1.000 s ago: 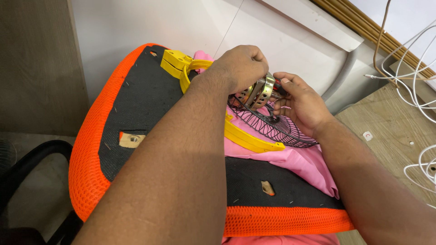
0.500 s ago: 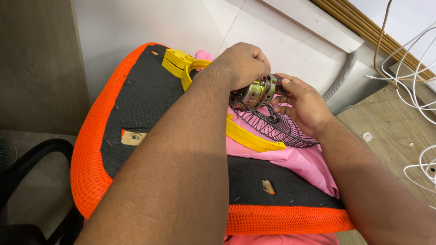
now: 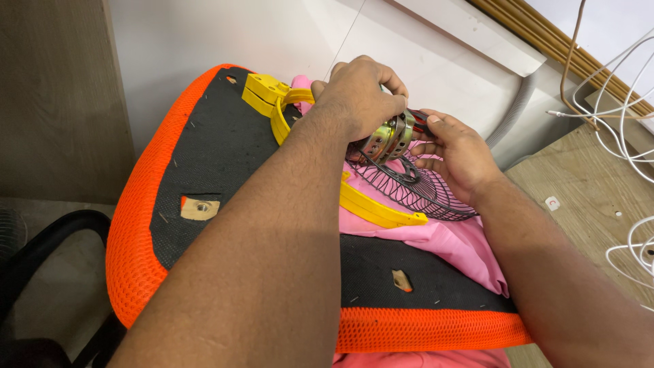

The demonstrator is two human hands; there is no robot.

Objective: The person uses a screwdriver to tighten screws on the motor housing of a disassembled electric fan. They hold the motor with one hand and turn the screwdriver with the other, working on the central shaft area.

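Note:
My left hand (image 3: 360,94) is closed over the top of a small silver and brass fan motor (image 3: 387,138). My right hand (image 3: 458,153) grips the same motor from the right side, fingers curled toward it. The motor sits against a black wire fan guard (image 3: 415,187) that lies below both hands. A yellow plastic ring (image 3: 371,204) curves around the guard's near edge, and pink cloth (image 3: 449,242) lies under it. All of this rests on an upturned orange and black chair seat (image 3: 204,163).
White cables (image 3: 637,82) trail over a wooden surface (image 3: 586,197) at the right. A grey corrugated hose (image 3: 514,112) runs along the white wall behind. A black chair armrest (image 3: 41,238) curves at the lower left beside a brown panel (image 3: 54,95).
Both hands stay on the motor. It has turned slightly between them, showing more of its silver side.

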